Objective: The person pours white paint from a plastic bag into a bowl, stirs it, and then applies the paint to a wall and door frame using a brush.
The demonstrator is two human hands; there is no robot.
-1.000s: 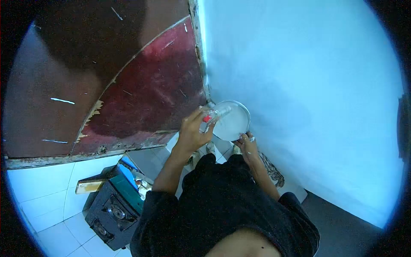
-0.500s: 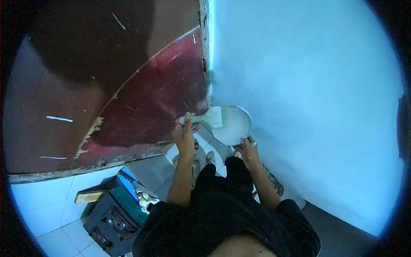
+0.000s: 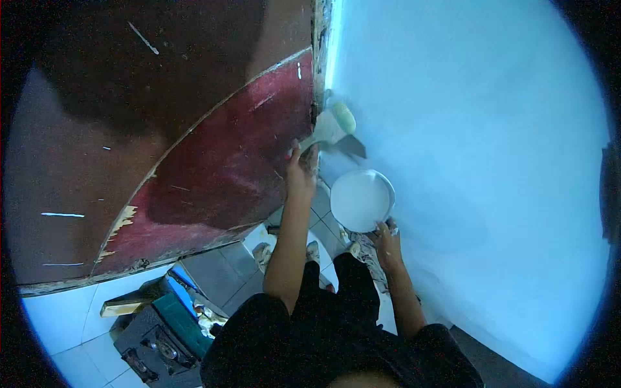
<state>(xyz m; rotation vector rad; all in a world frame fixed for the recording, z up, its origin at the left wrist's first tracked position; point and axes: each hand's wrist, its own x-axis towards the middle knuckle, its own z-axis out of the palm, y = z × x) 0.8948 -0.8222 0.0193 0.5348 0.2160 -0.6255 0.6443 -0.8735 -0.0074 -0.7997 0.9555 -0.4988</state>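
My left hand (image 3: 301,176) grips the handle of a wide paintbrush (image 3: 331,129), its pale bristles up against the white wall (image 3: 479,161) close to the corner. Below and to the right, a round bucket (image 3: 363,200) of white paint is held at its near rim by my right hand (image 3: 388,240). Whitish smears show on the right hand's fingers. The brush casts a shadow on the wall just beside it, above the bucket.
A dark red and brown wooden panel (image 3: 226,155) with white streaks meets the wall at a rough edge. Lower left, a dark box-shaped appliance (image 3: 158,349) stands by a wooden strip (image 3: 124,306). Grey and white floor tiles (image 3: 223,275) lie around my feet.
The paintbrush has moved from over the bucket up to the white wall. Its bristles now point up and right. The bucket sits slightly lower and farther right in view.
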